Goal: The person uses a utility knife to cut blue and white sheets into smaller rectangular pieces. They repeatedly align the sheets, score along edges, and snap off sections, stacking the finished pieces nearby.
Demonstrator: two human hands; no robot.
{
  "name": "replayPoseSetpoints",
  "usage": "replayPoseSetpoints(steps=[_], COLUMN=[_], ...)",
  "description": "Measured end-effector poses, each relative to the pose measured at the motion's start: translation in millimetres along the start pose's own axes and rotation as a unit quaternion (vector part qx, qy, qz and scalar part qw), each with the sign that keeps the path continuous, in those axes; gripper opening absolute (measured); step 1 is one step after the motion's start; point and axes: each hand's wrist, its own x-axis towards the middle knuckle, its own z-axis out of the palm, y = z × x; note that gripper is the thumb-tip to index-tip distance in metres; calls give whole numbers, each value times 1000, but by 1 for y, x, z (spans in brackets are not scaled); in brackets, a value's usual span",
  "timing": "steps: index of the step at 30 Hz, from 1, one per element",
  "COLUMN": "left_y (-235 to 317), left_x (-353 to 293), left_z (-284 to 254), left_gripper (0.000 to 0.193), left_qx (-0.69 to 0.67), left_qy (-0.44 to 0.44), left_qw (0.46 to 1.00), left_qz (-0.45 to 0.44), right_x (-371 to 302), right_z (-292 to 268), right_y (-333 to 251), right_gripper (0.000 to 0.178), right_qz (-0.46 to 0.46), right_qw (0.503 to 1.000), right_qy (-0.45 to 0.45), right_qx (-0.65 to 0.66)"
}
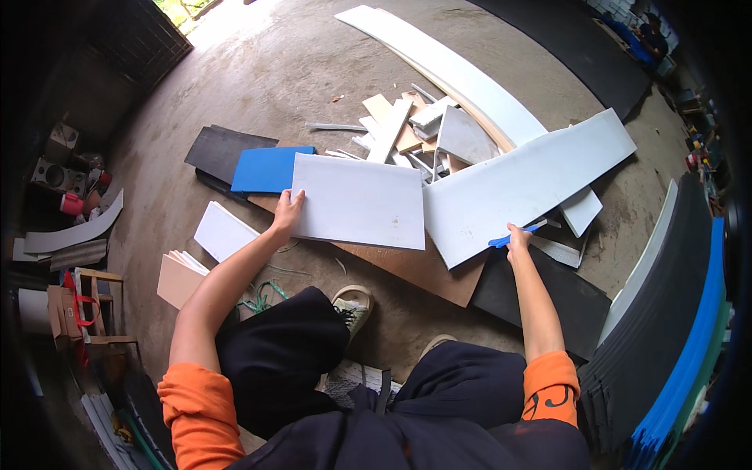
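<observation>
My left hand is closed on the left edge of a white rectangular foam sheet, thumb on top and the other fingers partly hidden. In my right hand is a blue utility knife, its blade end pointing up and to the right. The knife lies over the near edge of a longer white foam sheet, which slants away to the right. Both sheets rest above a brown board. A blue sheet sticks out behind the left one.
Beyond the sheets lies a pile of offcuts beside a long white strip. Black sheets lie at the right, near stacked black and blue sheets. White pieces and green string lie at the left. Another person sits far right.
</observation>
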Motion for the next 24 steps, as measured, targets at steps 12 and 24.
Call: replayPoseSetpoints(steps=[12,24], left_y=[-24,-60], left_x=[-5,9], left_z=[-17,49], left_gripper=[35,39], left_qx=[-23,-57], left_qy=[-21,29], left_qw=[999,998], left_qz=[-21,12], right_x=[21,-84], right_z=[-53,13], right_y=[40,-14], right_gripper=[32,27], right_qz=[14,-305], right_qw=[999,817], right_qy=[30,-105], right_qx=[1,-479])
